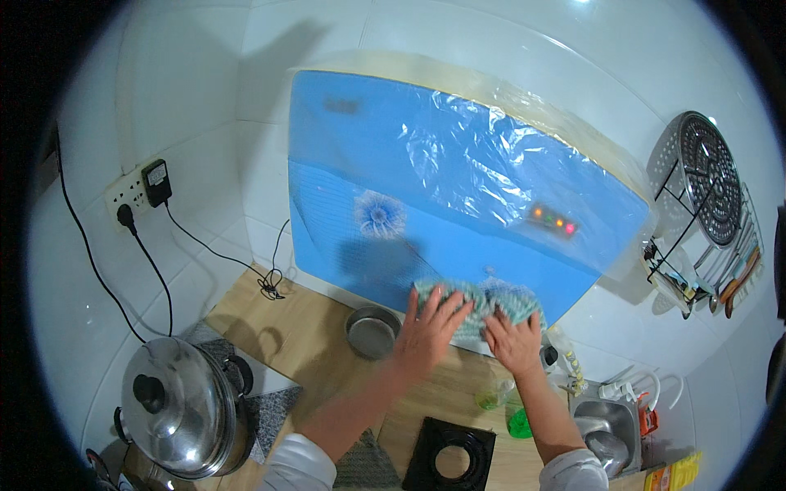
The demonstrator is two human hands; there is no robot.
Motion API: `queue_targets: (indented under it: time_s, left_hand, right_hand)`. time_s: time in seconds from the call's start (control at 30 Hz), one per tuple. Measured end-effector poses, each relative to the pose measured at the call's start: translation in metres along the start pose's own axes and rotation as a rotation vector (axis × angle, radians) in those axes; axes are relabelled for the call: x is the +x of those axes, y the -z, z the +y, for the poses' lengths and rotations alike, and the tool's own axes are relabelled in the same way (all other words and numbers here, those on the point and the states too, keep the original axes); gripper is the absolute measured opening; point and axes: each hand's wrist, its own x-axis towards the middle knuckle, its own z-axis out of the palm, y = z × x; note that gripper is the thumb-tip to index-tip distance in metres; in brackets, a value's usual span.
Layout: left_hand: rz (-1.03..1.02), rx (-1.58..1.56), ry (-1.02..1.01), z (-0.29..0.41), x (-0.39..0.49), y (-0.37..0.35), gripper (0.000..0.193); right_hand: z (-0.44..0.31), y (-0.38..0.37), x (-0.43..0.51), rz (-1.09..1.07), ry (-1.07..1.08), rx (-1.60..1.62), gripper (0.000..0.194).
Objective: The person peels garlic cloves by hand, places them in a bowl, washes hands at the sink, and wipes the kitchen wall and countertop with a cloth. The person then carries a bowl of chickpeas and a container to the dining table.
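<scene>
My left hand (430, 325) lies with spread fingers on a green-and-white textured cloth (457, 301), pressing it to the lower edge of a blue-fronted wall appliance (448, 202). To its right, my right hand (514, 342) has its fingers bunched on the same cloth, near that edge. The appliance resembles a range hood. Clear plastic film covers its upper part, and a row of orange and red lights (552, 221) glows through it. Pale flower patterns mark the blue front. The cloth hides part of the lower one, and a shadow falls above my left hand.
A round metal pan (372, 332) stands on the wood-look counter (319, 325) below. At left sits a large lidded steel pot (178, 405). A black square burner plate (450, 455), green bottle (519, 423) and steel sink (614, 423) lie nearer. Cords run from a wall socket (128, 193); a utensil rack (706, 270) hangs right.
</scene>
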Motion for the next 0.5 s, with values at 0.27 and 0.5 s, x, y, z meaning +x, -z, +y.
queue_targets:
  time_s: [0.27,0.5]
  left_hand:
    - [0.139,0.027,0.050,0.006,0.022,0.004,0.046]
    - [0.087,0.127,-0.071,0.001,0.005,-0.008,0.048]
  right_hand:
    - [-0.020,0.010,0.024,0.023,-0.175,0.014,0.038]
    - [0.006,0.019,0.000,0.034,-0.047,0.003,0.034]
